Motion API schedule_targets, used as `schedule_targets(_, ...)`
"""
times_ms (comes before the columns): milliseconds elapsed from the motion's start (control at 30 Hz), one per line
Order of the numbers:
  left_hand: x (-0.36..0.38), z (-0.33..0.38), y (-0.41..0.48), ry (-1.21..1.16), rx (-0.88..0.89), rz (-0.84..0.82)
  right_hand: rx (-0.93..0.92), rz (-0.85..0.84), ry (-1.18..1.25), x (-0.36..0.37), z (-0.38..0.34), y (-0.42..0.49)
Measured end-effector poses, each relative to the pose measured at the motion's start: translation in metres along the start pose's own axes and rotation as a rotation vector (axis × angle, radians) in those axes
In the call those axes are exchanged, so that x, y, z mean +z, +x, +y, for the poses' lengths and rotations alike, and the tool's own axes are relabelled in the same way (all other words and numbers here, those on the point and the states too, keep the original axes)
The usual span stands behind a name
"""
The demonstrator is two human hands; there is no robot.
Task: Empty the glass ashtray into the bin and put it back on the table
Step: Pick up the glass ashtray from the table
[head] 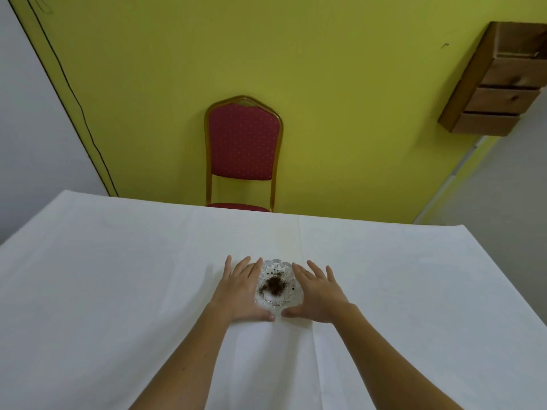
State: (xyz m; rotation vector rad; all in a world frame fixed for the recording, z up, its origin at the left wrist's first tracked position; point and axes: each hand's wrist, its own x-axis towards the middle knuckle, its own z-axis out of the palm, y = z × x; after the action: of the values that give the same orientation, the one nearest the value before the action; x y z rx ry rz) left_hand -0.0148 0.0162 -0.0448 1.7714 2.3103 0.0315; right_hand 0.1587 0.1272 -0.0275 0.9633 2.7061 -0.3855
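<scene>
A yellow-green wall [296, 84] closes the room, with a wooden drawer unit [500, 84] fixed at upper right and a red padded chair [243, 143] tucked behind the far edge of the surface [118, 276], which a white cloth covers entirely. No bin appears in view, so you will have to find it once the load is lifted. Both bare forearms reach forward from the lower edge and converge on the glass ashtray [278, 287], which sits on the cloth near the middle of the surface and carries a dark heap of ash at its centre with loose specks around it. Your left hand [241, 291] and right hand [316, 294] flank it, palms down and low over the cloth, fingers extended forward and fanned, thumbs turned inward toward the near rim; each grip is spread and closed on nothing. Whether the fingers already touch the glass cannot be told. The step in hand appears to be the pick-up: close both sides evenly on the rim, lift straight, and keep the dish level, since loose ash would mark the white cloth.
</scene>
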Motion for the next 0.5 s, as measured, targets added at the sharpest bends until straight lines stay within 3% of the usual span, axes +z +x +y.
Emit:
schedule_targets(333, -0.008, 0.011, -0.003, 0.018, 0.027, 0.083, -0.011, 0.189, 0.087, 0.004, -0.004, -0.010)
schedule_targets(500, -0.029, 0.051, 0.002, 0.010, 0.072, 0.128, 0.052, 0.258, 0.057, -0.012, 0.025, -0.041)
